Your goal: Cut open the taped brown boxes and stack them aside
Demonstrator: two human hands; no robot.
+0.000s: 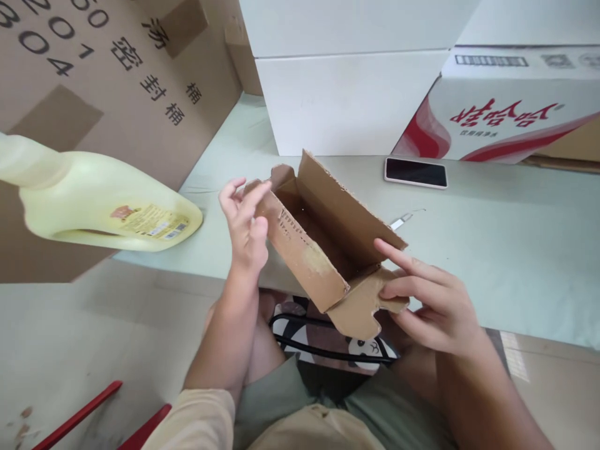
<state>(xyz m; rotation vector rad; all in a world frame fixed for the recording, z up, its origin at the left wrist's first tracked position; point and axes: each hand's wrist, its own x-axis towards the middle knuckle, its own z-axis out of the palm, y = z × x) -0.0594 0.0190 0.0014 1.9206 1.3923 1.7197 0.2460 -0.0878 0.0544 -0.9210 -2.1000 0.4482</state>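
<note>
A small brown cardboard box [309,250] sits at the table's near edge, its top open and its long back wall raised. At its right end, a notched flap [356,306] sticks out towards me. My right hand [431,300] pinches this flap, with the index finger stretched against the back wall. My left hand [248,225] is at the box's left end, fingers apart and bent, the fingertips at the small end flap. Whether the left thumb presses on the box's side I cannot tell. Inside, the box shows bare brown board.
A phone [415,173] and a small, thin blade-like tool [401,220] lie behind the box. A pale yellow bottle [107,200] stands left, before a large printed carton [117,81]. White boxes [347,100] and a red-and-white carton [506,112] line the back of the table [506,250].
</note>
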